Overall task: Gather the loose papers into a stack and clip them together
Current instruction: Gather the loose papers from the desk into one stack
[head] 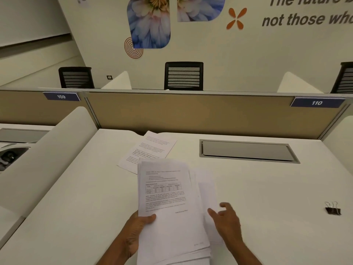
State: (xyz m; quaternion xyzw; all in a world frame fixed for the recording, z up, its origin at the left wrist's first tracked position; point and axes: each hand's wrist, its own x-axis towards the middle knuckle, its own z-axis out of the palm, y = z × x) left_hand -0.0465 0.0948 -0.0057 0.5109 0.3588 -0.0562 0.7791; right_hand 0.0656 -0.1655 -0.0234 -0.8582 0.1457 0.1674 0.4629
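A loose stack of printed papers [168,203] is held above the white desk [267,188] in front of me, its sheets fanned out unevenly to the right. My left hand [139,228] grips the stack at its lower left edge, thumb on top. My right hand [227,220] is at the stack's right edge with fingers apart, touching the offset sheets. One more printed sheet [150,150] lies flat on the desk beyond the stack, partly hidden by it. A black binder clip [333,209] rests on the desk far to the right, away from both hands.
A grey cable hatch [248,151] is set into the desk at the back right. A tan partition [191,111] closes the far edge, with white dividers [47,150] on the left. Black chairs [183,75] stand behind the partition.
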